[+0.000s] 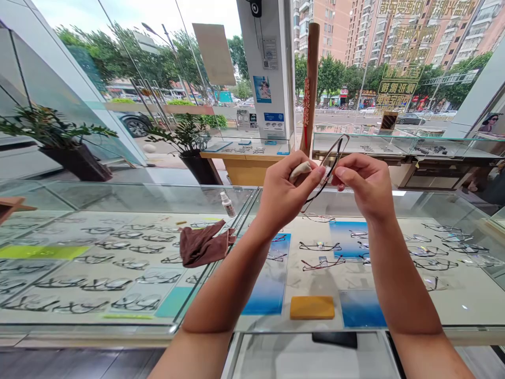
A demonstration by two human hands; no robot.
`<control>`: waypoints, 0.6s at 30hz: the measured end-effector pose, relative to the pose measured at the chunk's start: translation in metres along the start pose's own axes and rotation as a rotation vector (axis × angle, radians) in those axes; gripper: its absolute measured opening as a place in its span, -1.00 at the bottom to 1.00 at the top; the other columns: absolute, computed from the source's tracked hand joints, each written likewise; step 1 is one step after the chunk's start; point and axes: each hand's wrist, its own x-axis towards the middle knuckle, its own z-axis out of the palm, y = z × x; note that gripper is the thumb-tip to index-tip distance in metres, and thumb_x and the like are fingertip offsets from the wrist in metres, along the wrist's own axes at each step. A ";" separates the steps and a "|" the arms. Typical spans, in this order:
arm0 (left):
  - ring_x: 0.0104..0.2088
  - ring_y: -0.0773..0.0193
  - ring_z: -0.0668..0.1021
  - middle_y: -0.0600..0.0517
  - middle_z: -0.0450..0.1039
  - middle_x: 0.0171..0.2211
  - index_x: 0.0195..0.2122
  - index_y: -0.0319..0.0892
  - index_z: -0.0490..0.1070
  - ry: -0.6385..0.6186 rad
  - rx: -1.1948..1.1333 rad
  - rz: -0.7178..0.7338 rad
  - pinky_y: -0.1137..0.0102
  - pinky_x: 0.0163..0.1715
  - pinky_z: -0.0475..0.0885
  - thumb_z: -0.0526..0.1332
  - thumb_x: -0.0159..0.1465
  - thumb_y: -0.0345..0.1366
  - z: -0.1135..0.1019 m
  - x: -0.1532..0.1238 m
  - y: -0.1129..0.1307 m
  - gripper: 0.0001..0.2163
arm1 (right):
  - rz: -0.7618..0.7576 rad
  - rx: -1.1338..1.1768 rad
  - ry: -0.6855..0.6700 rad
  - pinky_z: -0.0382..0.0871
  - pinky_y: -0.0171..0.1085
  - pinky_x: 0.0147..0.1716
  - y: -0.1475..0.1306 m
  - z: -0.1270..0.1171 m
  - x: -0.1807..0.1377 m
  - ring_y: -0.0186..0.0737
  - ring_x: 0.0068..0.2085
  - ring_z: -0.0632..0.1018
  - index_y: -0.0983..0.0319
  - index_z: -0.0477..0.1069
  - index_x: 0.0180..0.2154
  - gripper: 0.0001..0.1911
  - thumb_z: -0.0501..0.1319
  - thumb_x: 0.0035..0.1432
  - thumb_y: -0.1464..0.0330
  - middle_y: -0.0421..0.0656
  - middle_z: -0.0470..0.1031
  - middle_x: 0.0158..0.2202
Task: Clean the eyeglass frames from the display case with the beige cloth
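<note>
A pair of thin dark-framed eyeglasses [338,150] is held up in front of me, tilted steeply, above the glass display counter. My left hand [288,184] is closed on it, thumb and fingers pinching the frame. A small pale, off-white piece [300,171] shows between the curled fingers of that hand; what it is I cannot make out. From the other side, my right hand [366,181] has its thumb and fingertips pinched together at the rim. Its fingers partly hide the point of contact.
Rows of eyeglasses lie under the counter's glass [252,197]. On top are a brown cloth [205,245] and a small white spray bottle [227,204]. A yellow block [312,307] and a dark phone-like object [334,339] are nearer me. Beyond stand a wooden post [311,79] and potted plants [193,142].
</note>
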 end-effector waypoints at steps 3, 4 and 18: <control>-0.51 0.41 0.33 0.12 0.42 -0.49 -0.42 -0.16 0.43 -0.005 0.009 0.015 0.45 -0.50 0.23 0.39 0.30 -0.13 0.000 0.001 -0.001 -0.73 | 0.013 -0.016 -0.004 0.42 -0.30 -0.53 0.000 0.000 0.000 -0.36 -0.54 0.46 0.17 0.51 -0.50 -0.85 0.40 0.02 0.28 -0.27 0.49 -0.58; -0.51 0.41 0.33 0.12 0.42 -0.49 -0.42 -0.16 0.43 -0.008 0.010 0.019 0.45 -0.51 0.22 0.39 0.30 -0.15 0.000 0.001 -0.002 -0.75 | 0.018 -0.013 -0.011 0.41 -0.30 -0.53 0.001 0.000 0.000 -0.37 -0.54 0.46 0.17 0.51 -0.50 -0.84 0.40 0.02 0.28 -0.27 0.49 -0.58; -0.51 0.39 0.32 0.12 0.37 -0.53 -0.44 -0.15 0.42 -0.014 0.008 0.039 0.43 -0.51 0.21 0.39 0.29 -0.03 -0.004 0.004 -0.003 -0.66 | 0.071 0.042 -0.005 0.25 -0.31 -0.53 0.006 -0.007 0.004 -0.41 -0.56 0.29 0.16 0.37 -0.57 -0.80 0.36 -0.04 0.30 -0.32 0.31 -0.61</control>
